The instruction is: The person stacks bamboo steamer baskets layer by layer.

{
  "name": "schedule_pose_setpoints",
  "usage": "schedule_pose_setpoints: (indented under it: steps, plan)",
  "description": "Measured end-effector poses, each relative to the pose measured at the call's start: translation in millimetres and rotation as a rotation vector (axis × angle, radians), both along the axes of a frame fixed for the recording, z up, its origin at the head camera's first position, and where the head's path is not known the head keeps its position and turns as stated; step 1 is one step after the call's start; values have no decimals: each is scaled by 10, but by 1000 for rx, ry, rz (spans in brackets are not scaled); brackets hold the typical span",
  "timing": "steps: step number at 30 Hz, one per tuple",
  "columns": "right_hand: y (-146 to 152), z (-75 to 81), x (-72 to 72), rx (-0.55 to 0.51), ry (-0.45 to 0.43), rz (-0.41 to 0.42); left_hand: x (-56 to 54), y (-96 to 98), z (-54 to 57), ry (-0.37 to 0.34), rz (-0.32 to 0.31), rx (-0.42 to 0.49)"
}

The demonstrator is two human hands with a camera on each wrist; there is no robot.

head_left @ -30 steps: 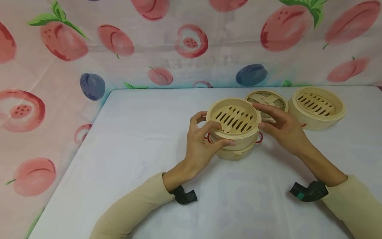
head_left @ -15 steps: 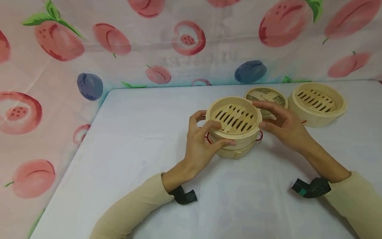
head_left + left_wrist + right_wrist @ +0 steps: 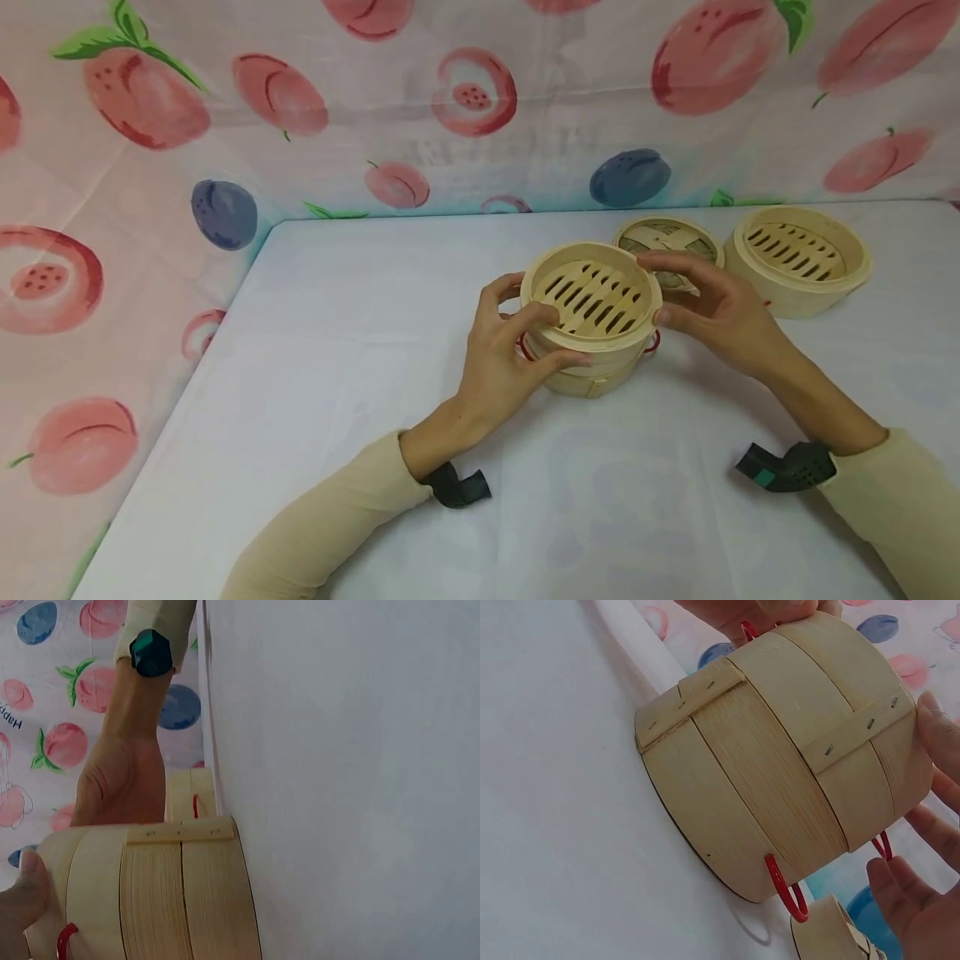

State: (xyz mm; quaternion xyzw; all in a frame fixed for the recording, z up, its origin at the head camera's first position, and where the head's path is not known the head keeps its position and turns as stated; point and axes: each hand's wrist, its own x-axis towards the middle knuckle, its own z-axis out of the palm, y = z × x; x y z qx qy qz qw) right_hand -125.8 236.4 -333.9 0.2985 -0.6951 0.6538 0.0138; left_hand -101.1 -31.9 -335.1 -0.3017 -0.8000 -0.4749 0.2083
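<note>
In the head view, a round bamboo steamer basket (image 3: 596, 304) with a slatted floor sits over a lower bamboo tier (image 3: 596, 386). My left hand (image 3: 491, 367) grips the upper basket from the left, thumb along its front wall and index finger over the rim. On the opposite side my right hand (image 3: 723, 321) holds the rim between thumb and fingers. Red loops (image 3: 652, 342) stick out at the sides. The right wrist view shows the stacked steamer walls (image 3: 765, 765) up close, stapled strips and a red loop (image 3: 780, 885) included.
Behind my right hand lies a round lid (image 3: 667, 236) with a woven top, partly hidden. Beside it at the back right stands a larger slatted steamer basket (image 3: 810, 296). The white table (image 3: 360, 333) ends at a fruit-print cloth (image 3: 330, 167).
The upper basket has shifted very slightly to the right over the lower tier, with both hands keeping their hold. The whole head view has tilted a little.
</note>
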Motion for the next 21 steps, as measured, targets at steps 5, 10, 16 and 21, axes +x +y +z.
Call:
schedule_pose_setpoints:
  steps: [5,10,16,21]
  plan:
    - [13,22,-8,18,-29,-23,-33,-51,21,26,7,-83]
    - [22,22,-18,28,-21,-14,-40,-90,77,25,36,-166]
    - [53,9,-35,22,6,36,-66,-128,161,-20,17,-192]
    - [67,23,-42,22,22,65,-135,-177,196,-76,-45,-193]
